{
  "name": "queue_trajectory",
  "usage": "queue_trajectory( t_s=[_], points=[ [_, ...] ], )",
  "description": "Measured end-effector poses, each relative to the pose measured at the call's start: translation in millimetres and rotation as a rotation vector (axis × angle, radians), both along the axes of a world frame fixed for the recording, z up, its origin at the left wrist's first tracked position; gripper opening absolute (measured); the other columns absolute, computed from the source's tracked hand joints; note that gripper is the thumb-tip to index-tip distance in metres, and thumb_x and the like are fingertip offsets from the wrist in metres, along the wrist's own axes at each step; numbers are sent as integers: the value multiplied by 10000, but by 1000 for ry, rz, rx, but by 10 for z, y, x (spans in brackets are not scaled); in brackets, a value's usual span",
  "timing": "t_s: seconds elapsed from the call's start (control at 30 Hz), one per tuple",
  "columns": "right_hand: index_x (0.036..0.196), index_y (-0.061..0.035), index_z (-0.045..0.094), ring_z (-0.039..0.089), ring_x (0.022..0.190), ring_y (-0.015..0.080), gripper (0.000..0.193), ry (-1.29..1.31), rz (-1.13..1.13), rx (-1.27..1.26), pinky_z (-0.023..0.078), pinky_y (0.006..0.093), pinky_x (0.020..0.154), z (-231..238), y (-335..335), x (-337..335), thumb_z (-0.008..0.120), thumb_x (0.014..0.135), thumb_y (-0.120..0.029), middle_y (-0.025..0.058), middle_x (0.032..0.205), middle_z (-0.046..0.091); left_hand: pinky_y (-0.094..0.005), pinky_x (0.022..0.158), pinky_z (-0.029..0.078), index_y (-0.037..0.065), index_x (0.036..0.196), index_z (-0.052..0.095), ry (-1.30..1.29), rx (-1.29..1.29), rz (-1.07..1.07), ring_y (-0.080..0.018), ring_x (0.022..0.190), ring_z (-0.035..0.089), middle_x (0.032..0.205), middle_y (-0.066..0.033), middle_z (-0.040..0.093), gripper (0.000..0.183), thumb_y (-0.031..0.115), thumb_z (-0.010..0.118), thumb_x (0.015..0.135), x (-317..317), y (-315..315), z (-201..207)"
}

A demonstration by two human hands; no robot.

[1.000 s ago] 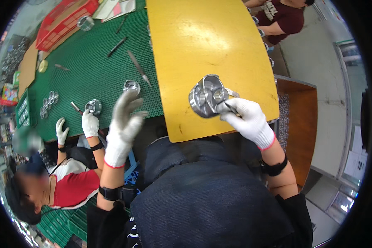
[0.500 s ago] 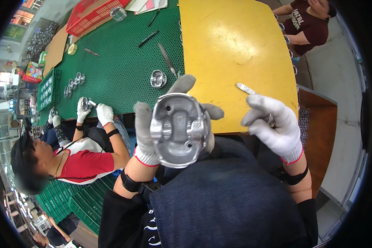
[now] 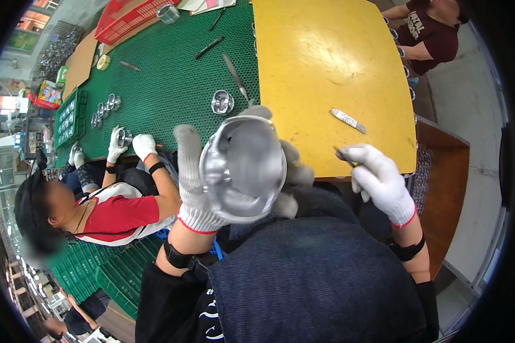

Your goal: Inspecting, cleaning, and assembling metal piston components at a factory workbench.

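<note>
A shiny metal piston is gripped in my left hand, in a grey-white knitted glove, fingers wrapped round its rim. Motion blurs the piston, and its hollow side is tilted away from a flat view. My gloved right hand is apart from it, over the front edge of the yellow board. A small thin dark tool is pinched between its thumb and fingers; most of the tool is hidden. Beyond my left hand, another piston stands on the green mat.
A slim metal hand tool and a black pen-like stick lie on the mat. A white-wrapped blade-like piece rests on the board. At left, a co-worker's gloved hands handle a piston. A red crate stands at the back.
My left hand has turned the piston so its inside faces less squarely up. My right hand has shifted slightly, its fingers now bringing the thin tool's tip into sight.
</note>
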State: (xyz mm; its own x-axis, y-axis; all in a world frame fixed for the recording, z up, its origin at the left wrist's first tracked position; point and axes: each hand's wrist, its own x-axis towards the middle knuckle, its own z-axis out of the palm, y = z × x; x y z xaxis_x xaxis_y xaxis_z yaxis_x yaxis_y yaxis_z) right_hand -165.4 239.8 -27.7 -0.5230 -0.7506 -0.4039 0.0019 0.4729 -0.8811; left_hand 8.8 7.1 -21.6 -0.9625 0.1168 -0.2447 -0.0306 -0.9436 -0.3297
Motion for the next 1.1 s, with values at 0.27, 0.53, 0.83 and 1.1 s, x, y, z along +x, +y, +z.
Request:
queue_trajectory(
  t_s=[0.27,0.53,0.83,1.1],
  points=[
    [1069,-119,622,574,541,212,328,1013,623,-81,556,358,700,686,-187,-140,543,764,-28,38,664,549,-402,950,507,-20,1436,169,22,-1566,62,-305,1122,554,1325,-246,421,1241,536,843,554,-46,153,110],
    [973,-176,645,549,521,158,224,1461,729,-158,431,297,455,685,-548,-24,599,754,-177,0,589,455,-404,1014,409,-51,1414,210,47,-2064,43,-302,1222,449,1349,-201,361,1446,752,763,345,-7,106,159],
    [917,-123,632,599,553,205,155,1157,718,-44,473,322,487,755,-618,180,600,766,-138,41,618,521,-408,999,416,-41,1362,282,113,-2380,279,-283,1150,497,1254,-164,409,1324,636,855,380,47,67,198],
    [1125,-3,624,645,706,219,308,494,373,-514,521,309,664,454,-813,72,524,837,-40,98,833,678,-438,994,430,-16,1384,240,-150,-2191,732,-317,1187,487,1332,-227,371,1280,609,853,450,64,76,263]
  ],
)
